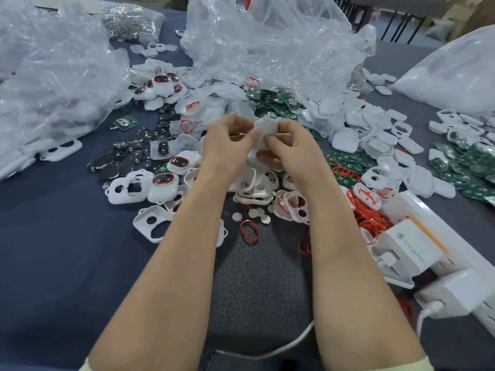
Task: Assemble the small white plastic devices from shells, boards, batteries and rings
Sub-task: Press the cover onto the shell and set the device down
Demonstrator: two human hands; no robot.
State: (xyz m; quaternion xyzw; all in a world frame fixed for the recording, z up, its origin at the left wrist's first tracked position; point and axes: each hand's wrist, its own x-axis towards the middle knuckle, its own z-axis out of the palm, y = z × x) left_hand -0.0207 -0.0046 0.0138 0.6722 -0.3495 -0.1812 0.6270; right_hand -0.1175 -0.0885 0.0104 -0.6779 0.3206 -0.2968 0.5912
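Observation:
Both hands meet above the middle of the table around one small white plastic device (265, 132). My left hand (229, 140) pinches its left edge with thumb and fingers. My right hand (290, 145) grips its right side, fingers curled under it. What sits inside the device is hidden. Below the hands lie open white shells (128, 189), red rings (249, 232) and small round white discs (237, 216). Coin batteries (117, 162) spread to the left. Green boards (270, 99) pile up behind the hands and at the right (466, 167).
Crumpled clear plastic bags (267, 41) stand at the back, with another bag (53, 84) on the left. Assembled devices with red rings (160, 88) lie at the back left. A white power strip with chargers (417, 247) runs along the right front edge. A bag of metal parts (131, 21) sits far back.

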